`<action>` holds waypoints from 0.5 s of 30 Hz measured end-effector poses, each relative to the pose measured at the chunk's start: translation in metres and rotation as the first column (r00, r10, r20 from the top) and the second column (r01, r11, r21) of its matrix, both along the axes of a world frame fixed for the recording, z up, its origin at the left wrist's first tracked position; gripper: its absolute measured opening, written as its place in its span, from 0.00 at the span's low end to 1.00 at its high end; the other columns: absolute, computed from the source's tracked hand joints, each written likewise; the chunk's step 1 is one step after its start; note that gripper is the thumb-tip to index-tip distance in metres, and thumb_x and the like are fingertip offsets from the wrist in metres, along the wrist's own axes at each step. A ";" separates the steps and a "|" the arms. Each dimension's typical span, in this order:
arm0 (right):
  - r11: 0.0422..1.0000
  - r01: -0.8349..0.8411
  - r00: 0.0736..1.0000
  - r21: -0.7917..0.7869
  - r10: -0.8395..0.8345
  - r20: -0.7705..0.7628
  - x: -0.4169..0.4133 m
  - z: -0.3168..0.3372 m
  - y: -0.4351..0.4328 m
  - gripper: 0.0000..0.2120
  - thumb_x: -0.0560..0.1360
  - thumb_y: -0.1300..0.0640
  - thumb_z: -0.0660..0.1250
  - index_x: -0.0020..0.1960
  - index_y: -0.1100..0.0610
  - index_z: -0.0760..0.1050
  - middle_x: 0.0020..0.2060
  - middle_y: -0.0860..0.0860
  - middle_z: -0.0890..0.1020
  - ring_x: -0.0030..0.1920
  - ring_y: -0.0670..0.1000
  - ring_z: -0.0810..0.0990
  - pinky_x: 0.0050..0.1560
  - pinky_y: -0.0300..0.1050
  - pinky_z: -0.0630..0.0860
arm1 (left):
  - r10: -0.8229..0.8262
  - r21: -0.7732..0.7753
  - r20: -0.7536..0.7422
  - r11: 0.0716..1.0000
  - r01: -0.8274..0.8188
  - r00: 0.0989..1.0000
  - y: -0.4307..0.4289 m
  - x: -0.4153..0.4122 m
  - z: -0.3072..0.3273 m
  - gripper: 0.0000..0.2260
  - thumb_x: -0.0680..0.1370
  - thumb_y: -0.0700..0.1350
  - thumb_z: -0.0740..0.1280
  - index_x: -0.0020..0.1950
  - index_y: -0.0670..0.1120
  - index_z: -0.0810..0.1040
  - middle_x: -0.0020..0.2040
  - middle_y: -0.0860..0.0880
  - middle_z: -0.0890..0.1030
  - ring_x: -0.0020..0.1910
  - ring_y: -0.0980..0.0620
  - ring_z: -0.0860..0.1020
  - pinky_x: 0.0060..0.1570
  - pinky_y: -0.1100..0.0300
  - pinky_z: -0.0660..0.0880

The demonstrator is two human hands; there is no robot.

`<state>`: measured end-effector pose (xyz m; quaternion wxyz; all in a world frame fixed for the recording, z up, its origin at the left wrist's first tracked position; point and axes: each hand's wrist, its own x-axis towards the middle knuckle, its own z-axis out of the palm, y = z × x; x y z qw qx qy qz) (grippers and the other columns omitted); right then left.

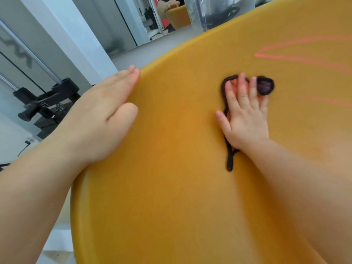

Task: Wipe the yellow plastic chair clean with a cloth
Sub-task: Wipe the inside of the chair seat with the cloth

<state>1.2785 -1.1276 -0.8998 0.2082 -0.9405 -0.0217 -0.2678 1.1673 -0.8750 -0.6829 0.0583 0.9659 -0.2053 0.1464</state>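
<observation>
Now the yellow plastic chair (171,187) fills your near view; your left hand (99,119) braces its left rim, fingers straight, while your right hand (245,119) presses the cloth (265,86) flat, fingers spread. Bunched small, it could slip free, missing the far pink streaks (297,58).

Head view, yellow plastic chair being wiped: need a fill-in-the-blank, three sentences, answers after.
1. The right hand presses a small orange cloth with dark trim flat against the ____ plastic chair.
2. The left hand rests on the chair's rim with straight fingers, holding ____.
3. Thin ____ lines streak the chair beyond the cloth.
Answers: yellow; nothing; pink.
</observation>
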 end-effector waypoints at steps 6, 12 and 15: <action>0.938 -0.235 0.969 0.253 0.245 -0.009 -0.041 0.044 0.115 0.39 0.78 0.31 0.41 0.83 0.49 0.43 0.83 0.50 0.41 0.82 0.58 0.38 0.77 0.68 0.51 | 0.059 -0.095 0.016 0.994 -0.057 0.998 0.001 -0.002 -0.003 0.34 0.72 0.53 0.50 0.79 0.48 0.63 0.78 0.52 0.64 0.75 0.62 0.60 0.68 0.77 0.50; 0.632 -0.771 0.635 -0.077 0.773 -0.011 -0.104 0.013 0.100 0.35 0.80 0.32 0.46 0.82 0.43 0.41 0.82 0.44 0.42 0.82 0.51 0.36 0.79 0.59 0.42 | 0.005 -0.013 0.029 1.000 -0.004 1.000 -0.001 -0.004 -0.001 0.38 0.70 0.56 0.47 0.78 0.43 0.65 0.77 0.47 0.66 0.71 0.61 0.61 0.63 0.83 0.45; 0.816 -0.544 0.833 -0.196 0.553 -0.014 -0.051 -0.006 0.048 0.35 0.79 0.29 0.43 0.82 0.41 0.42 0.82 0.46 0.45 0.82 0.55 0.44 0.77 0.68 0.54 | 0.024 -0.026 0.011 0.999 -0.024 1.000 -0.001 -0.005 0.001 0.39 0.69 0.57 0.46 0.78 0.46 0.64 0.78 0.52 0.64 0.69 0.66 0.58 0.63 0.83 0.45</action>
